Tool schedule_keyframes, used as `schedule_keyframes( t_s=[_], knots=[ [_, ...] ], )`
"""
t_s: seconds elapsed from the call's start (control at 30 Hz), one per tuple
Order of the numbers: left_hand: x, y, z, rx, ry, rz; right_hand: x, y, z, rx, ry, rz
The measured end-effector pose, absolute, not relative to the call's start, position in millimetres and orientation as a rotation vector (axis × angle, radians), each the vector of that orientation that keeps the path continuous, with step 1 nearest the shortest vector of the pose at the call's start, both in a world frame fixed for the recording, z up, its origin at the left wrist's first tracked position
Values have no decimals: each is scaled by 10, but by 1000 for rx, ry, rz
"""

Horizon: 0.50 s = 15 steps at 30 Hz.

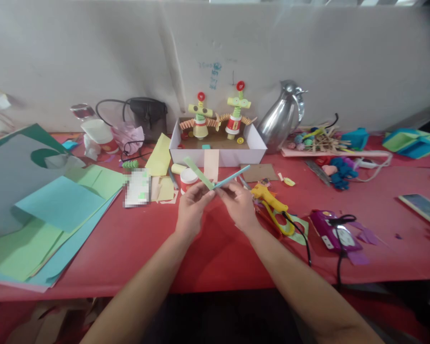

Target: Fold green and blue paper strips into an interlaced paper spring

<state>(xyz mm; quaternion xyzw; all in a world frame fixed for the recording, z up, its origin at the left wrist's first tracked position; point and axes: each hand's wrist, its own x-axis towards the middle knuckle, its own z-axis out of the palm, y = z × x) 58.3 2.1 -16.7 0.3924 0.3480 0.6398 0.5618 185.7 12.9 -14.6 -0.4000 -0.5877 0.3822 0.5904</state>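
Between both hands, above the red table, two narrow paper strips meet at a small folded joint and spread apart in a V. My left hand [192,210] pinches the joint beside the light green paper strip [198,172]. At the same joint, my right hand [237,204] has its thumb and fingers closed by the light blue paper strip [236,175]. Just behind the hands are a red and white paper cup [188,177] and a white box [217,155] bearing two paper figures [200,125] with springy folded arms.
Coloured paper sheets [64,203] cover the left side. A yellow glue gun [272,197], yellow-handled scissors [284,223] and a purple device [335,231] with a black cord lie right. A steel jug [280,114] stands behind; a phone [422,208] lies far right.
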Motion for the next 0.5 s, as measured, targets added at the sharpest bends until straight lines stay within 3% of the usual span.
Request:
schedule_keyframes(
  t_s=[0.5],
  knots=[
    [593,50,-235,937,818,1573,1813,138,-191,-836,-1240,968]
  ],
)
